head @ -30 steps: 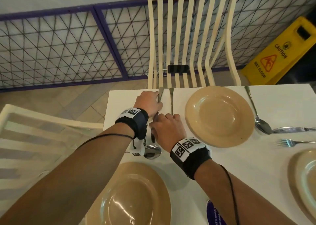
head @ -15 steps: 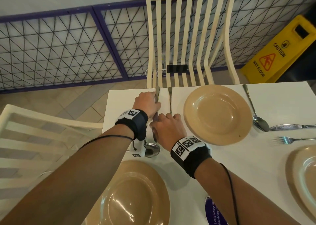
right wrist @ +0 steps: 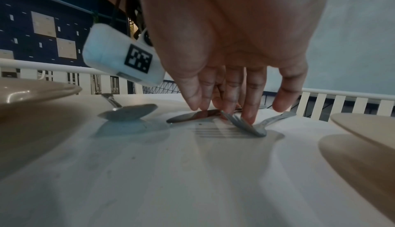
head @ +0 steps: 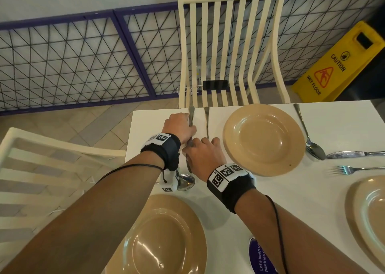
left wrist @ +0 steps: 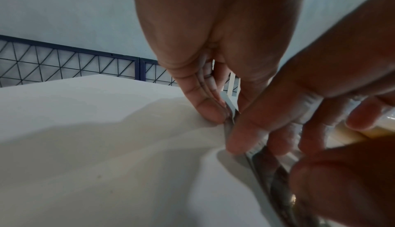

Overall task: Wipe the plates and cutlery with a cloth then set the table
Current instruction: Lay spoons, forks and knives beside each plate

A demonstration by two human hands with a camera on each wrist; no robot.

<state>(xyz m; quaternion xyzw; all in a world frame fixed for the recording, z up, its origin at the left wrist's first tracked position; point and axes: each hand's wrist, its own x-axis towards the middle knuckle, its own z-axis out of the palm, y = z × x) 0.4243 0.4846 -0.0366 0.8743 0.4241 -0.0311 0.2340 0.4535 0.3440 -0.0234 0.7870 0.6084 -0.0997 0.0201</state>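
Observation:
A table knife (head: 191,115) and a fork (head: 206,118) lie side by side on the white table (head: 343,123), left of the far beige plate (head: 263,139). My left hand (head: 190,130) pinches the knife handle (left wrist: 229,105) between thumb and fingers. My right hand (head: 205,142) rests just behind it. Its straight fingertips (right wrist: 249,117) touch the knife blade (right wrist: 194,116) and the fork's tines (right wrist: 245,124). A spoon (head: 185,182) lies under my left wrist, beside the near beige plate (head: 164,234). No cloth is in view.
A third plate (head: 370,207) sits at the right edge, with a spoon (head: 310,140), knife (head: 354,154) and fork (head: 350,169) near it. Cream slatted chairs stand behind (head: 229,44) and at the left (head: 52,159). A yellow wet-floor sign (head: 337,69) stands at the back right.

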